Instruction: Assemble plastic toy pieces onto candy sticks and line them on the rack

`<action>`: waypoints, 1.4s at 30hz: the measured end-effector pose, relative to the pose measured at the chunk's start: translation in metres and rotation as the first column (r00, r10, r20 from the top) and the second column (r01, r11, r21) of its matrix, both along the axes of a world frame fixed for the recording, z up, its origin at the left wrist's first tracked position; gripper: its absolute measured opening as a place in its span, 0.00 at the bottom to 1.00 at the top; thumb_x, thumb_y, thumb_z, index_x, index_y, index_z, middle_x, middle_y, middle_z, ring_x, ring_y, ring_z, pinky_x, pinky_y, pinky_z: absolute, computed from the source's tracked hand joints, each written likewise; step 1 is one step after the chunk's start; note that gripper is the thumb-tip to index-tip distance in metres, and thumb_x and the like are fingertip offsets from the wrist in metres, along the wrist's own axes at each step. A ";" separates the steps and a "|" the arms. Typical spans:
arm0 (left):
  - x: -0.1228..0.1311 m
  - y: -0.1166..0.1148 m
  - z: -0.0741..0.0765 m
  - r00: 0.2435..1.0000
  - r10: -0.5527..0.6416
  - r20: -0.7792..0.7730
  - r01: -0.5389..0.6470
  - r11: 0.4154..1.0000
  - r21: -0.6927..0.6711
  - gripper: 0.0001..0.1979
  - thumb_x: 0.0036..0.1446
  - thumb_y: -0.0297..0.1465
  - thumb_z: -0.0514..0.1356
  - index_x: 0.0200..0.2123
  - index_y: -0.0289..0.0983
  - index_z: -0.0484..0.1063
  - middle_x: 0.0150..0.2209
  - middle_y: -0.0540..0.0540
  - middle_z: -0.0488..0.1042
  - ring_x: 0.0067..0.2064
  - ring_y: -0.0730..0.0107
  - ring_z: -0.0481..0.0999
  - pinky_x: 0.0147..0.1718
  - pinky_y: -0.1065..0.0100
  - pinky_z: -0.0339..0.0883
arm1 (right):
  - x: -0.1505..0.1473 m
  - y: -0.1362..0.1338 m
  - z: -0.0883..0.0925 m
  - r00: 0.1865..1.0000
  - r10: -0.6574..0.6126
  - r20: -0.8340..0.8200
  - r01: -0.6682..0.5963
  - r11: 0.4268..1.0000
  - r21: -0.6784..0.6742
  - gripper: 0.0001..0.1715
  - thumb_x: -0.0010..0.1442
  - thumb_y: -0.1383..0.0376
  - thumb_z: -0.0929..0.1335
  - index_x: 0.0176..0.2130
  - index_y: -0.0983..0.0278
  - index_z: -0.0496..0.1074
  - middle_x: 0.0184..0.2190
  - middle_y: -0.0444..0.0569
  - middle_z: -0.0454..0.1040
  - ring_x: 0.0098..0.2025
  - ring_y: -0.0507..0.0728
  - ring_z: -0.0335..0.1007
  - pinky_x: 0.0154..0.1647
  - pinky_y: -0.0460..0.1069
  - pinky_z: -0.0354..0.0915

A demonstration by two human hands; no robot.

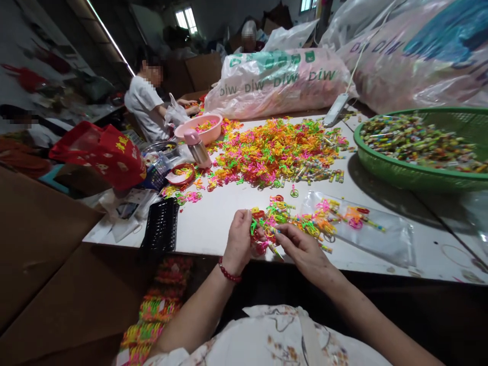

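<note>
My left hand (240, 236), with a red bead bracelet (230, 272) at its wrist, is closed at the table's front edge. Bright plastic toy pieces (259, 223) show at its fingertips; some look like tiny bicycles. Thumb and forefinger of my right hand (303, 249) pinch a small plastic toy piece, mostly covered by the fingers. Between the hands, a thin pointed tube (275, 250) slants down. Close beyond my fingers lies a small heap of such pieces (280, 206). To the right, a clear plastic bag (392, 241) lies flat with several pieces on it.
A large pile of coloured pieces (263, 150) covers the table's middle. A green basket (415, 175) of small tubes stands right. Left are a black plastic tray (159, 223), a metal flask (198, 150) and a red bag (102, 152). Behind, a person (147, 99) sits by a pink basin (208, 134).
</note>
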State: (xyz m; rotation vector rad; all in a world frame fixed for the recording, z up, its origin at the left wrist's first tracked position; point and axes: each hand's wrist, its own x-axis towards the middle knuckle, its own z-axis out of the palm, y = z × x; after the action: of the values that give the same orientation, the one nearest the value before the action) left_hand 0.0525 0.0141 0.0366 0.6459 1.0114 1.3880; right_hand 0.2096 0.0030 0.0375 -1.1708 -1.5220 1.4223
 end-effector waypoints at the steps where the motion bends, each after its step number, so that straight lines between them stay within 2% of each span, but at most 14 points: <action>1: 0.005 -0.004 0.001 1.000 -0.008 -0.025 0.008 1.000 -0.003 0.18 0.56 0.46 0.62 0.36 0.40 0.60 0.22 0.56 0.67 0.18 0.78 0.66 0.19 0.74 0.63 | -0.001 -0.001 -0.001 1.000 0.000 -0.016 0.000 1.000 -0.011 0.21 0.62 0.49 0.66 0.43 0.63 0.72 0.31 0.45 0.73 0.31 0.52 0.66 0.30 0.46 0.63; 5: 0.016 -0.013 -0.003 0.991 -0.063 -0.118 0.062 0.998 -0.014 0.19 0.56 0.50 0.60 0.35 0.41 0.60 0.20 0.57 0.65 0.15 0.78 0.63 0.15 0.75 0.60 | 0.001 -0.004 -0.006 0.999 0.008 -0.047 -0.009 1.000 -0.018 0.20 0.63 0.49 0.65 0.39 0.62 0.70 0.28 0.43 0.68 0.28 0.50 0.61 0.25 0.45 0.58; 10: 0.021 -0.017 -0.010 0.971 -0.067 -0.228 0.066 0.998 -0.014 0.20 0.56 0.51 0.59 0.35 0.41 0.61 0.22 0.56 0.66 0.16 0.78 0.65 0.14 0.75 0.62 | 0.008 -0.005 -0.008 0.999 0.012 -0.032 -0.013 1.000 -0.017 0.20 0.63 0.48 0.64 0.36 0.62 0.69 0.28 0.44 0.67 0.28 0.51 0.60 0.25 0.45 0.57; 14: 0.022 -0.018 -0.012 0.970 -0.061 -0.236 0.062 0.998 -0.004 0.20 0.58 0.50 0.58 0.35 0.40 0.62 0.20 0.56 0.65 0.16 0.79 0.64 0.14 0.76 0.59 | 0.008 -0.006 -0.005 0.999 0.029 -0.015 -0.029 1.000 0.002 0.20 0.63 0.48 0.64 0.34 0.62 0.69 0.28 0.44 0.67 0.28 0.51 0.60 0.27 0.46 0.59; 19: 0.022 -0.017 -0.012 0.966 -0.053 -0.251 0.055 0.998 0.001 0.20 0.57 0.51 0.59 0.34 0.40 0.63 0.20 0.56 0.65 0.16 0.80 0.63 0.14 0.76 0.58 | 0.009 -0.007 -0.002 0.998 0.020 0.059 -0.026 0.995 0.095 0.19 0.64 0.50 0.63 0.34 0.62 0.70 0.29 0.44 0.68 0.32 0.53 0.63 0.34 0.47 0.61; 22: 0.022 -0.017 -0.013 0.964 -0.070 -0.257 0.072 0.997 0.002 0.20 0.57 0.51 0.59 0.34 0.40 0.63 0.19 0.57 0.64 0.15 0.80 0.61 0.14 0.77 0.57 | 0.010 -0.008 -0.002 0.995 0.007 0.101 -0.020 0.991 0.131 0.18 0.65 0.51 0.63 0.34 0.62 0.70 0.29 0.45 0.69 0.33 0.53 0.64 0.35 0.47 0.61; 24: 0.023 -0.017 -0.014 0.963 -0.079 -0.256 0.081 0.997 -0.003 0.20 0.57 0.51 0.59 0.34 0.40 0.63 0.19 0.57 0.63 0.15 0.79 0.60 0.13 0.76 0.56 | 0.011 -0.008 -0.003 0.997 0.004 0.080 -0.013 0.995 0.103 0.19 0.64 0.50 0.63 0.32 0.62 0.69 0.27 0.44 0.68 0.30 0.52 0.62 0.32 0.47 0.60; 28: 0.024 -0.018 -0.014 0.964 -0.067 -0.257 0.071 0.997 0.008 0.20 0.57 0.51 0.58 0.34 0.40 0.63 0.19 0.58 0.63 0.15 0.79 0.60 0.14 0.76 0.57 | 0.011 -0.006 -0.010 0.997 0.014 -0.070 -0.018 0.998 -0.063 0.24 0.62 0.46 0.64 0.29 0.62 0.67 0.23 0.41 0.61 0.25 0.50 0.54 0.24 0.45 0.54; 31: 0.025 -0.018 -0.015 0.962 -0.048 -0.270 0.056 0.998 0.024 0.19 0.58 0.49 0.59 0.34 0.40 0.63 0.21 0.57 0.65 0.17 0.81 0.61 0.17 0.76 0.59 | 0.010 -0.005 -0.016 0.988 0.000 -0.154 -0.024 0.988 -0.152 0.25 0.59 0.45 0.66 0.28 0.62 0.65 0.23 0.41 0.59 0.25 0.49 0.52 0.24 0.45 0.52; 34: 0.025 -0.019 -0.014 0.956 -0.068 -0.285 0.074 0.997 0.008 0.19 0.58 0.49 0.58 0.34 0.40 0.62 0.21 0.57 0.65 0.16 0.81 0.60 0.16 0.76 0.58 | 0.010 -0.006 -0.017 0.987 0.006 -0.161 -0.036 0.982 -0.183 0.26 0.58 0.44 0.67 0.26 0.62 0.64 0.23 0.40 0.58 0.25 0.49 0.51 0.24 0.45 0.52; 38: 0.024 -0.021 -0.013 0.936 -0.123 -0.328 0.114 0.992 -0.046 0.19 0.59 0.51 0.56 0.34 0.41 0.61 0.17 0.58 0.60 0.13 0.79 0.57 0.12 0.76 0.51 | 0.014 -0.007 -0.008 0.993 0.070 -0.096 -0.080 0.991 -0.108 0.26 0.61 0.44 0.64 0.25 0.62 0.62 0.21 0.40 0.54 0.24 0.49 0.48 0.24 0.45 0.50; 42: 0.021 -0.019 -0.016 0.918 -0.085 -0.388 0.100 0.995 0.021 0.19 0.58 0.48 0.59 0.29 0.39 0.63 0.22 0.55 0.62 0.20 0.79 0.59 0.19 0.75 0.56 | 0.019 -0.007 0.002 0.991 0.104 0.089 -0.113 0.989 0.098 0.24 0.63 0.49 0.64 0.24 0.62 0.66 0.22 0.42 0.61 0.26 0.52 0.54 0.28 0.47 0.54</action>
State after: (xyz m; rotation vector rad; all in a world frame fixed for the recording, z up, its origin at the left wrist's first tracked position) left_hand 0.0731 -0.0048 0.0208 1.0137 1.2477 1.2239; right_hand 0.2289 -0.0042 0.0390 -1.1122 -1.7194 1.3626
